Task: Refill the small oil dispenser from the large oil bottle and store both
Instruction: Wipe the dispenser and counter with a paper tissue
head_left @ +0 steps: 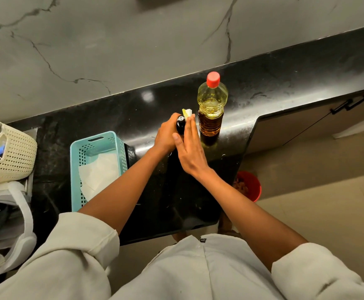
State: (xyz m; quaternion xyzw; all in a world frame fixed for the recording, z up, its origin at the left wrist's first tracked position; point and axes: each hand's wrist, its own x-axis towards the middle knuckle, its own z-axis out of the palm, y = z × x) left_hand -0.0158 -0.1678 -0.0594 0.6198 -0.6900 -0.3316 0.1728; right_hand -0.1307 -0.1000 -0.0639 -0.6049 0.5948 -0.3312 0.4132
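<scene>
**A:** Where does the small dark-glass oil dispenser with the black cap (181, 124) sit right now?

**B:** Upright on the glossy black stone counter (274, 83), just beside the large clear plastic oil bottle with the red screw cap (211, 109), which stands to its right and looks about half full. The left hand (165, 135) is curled around the dispenser's body, I'd say to steady it.

**A:** And the right hand (190, 148)?

**B:** Flat, fingers straight and together, pressed along the dispenser's right side. It grips nothing firmly. A pale folded scrap (187, 112), paper or tissue perhaps, pokes out past its fingertips. My guess is it is wiping oil off the glass, but I cannot tell whether the fingers pinch that scrap or merely lie against it.

**A:** Both caps on?

**B:** The red one is. The dispenser's top looks capped, though the hands cover most of the body, so its oil level is hidden.

**A:** Anything ready for storing?

**B:** A turquoise perforated plastic basket (75, 167) lined with white paper sits near on the left, its near end hidden by the forearm. A cream woven basket (14, 156) is cut off at the left edge.
</scene>
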